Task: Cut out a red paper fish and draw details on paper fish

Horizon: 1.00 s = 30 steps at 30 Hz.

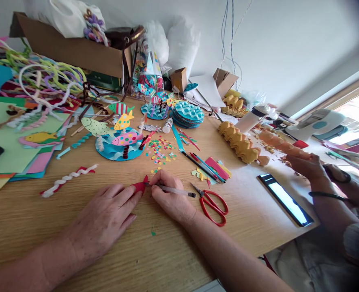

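Note:
My left hand [114, 209] lies flat on the table with its fingers stretched out. Its fingertips press on a small red paper fish [140, 187], partly covered by them. In my right hand [171, 198] is a pen [179, 191] with a clear barrel and dark end, its tip at the fish's tail. Just right of that hand lie red-handled scissors [214, 206], blades apart. Left of my left hand there is a white twisted pipe cleaner [71, 179] on a red paper strip. Paper fish [126, 138] stand on a blue scalloped base [106, 150] beyond my hands.
Confetti dots [161, 150], colored pencils [203, 166] and a stack of blue discs [188, 114] lie ahead. Colored paper sheets [11, 138] and pipe cleaners are at left. At right are a phone [285, 199], egg-carton strips [240, 142] and another person's hand [307, 166] on one strip.

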Motion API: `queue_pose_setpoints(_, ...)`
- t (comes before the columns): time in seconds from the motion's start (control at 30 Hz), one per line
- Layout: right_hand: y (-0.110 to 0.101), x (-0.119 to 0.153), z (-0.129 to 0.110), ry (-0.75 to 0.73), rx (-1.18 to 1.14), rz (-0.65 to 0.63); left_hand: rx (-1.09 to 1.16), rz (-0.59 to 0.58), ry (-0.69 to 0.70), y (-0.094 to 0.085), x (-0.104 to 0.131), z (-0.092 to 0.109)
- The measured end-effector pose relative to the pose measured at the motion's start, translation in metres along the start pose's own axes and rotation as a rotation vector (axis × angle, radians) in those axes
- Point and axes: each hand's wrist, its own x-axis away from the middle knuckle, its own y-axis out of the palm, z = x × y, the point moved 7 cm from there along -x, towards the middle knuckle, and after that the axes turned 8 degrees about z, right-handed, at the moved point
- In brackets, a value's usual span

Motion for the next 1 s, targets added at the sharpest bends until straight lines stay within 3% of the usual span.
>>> queue_pose_setpoints(0.67, -0.004, 0.000, -0.002, -0.002, 0.064, 0.003, 0.039, 0.002, -0.036, 0.001, 0.001, -0.003)
queue_pose_setpoints(0.83, -0.012, 0.000, 0.003, 0.060, -0.213, 0.098, 0.045, -0.005, -0.038, 0.001, 0.000, -0.003)
queue_pose_setpoints(1.0, -0.025, -0.001, 0.001, 0.027, -0.386, 0.198, 0.031, -0.003, -0.027, 0.002, 0.002, -0.003)
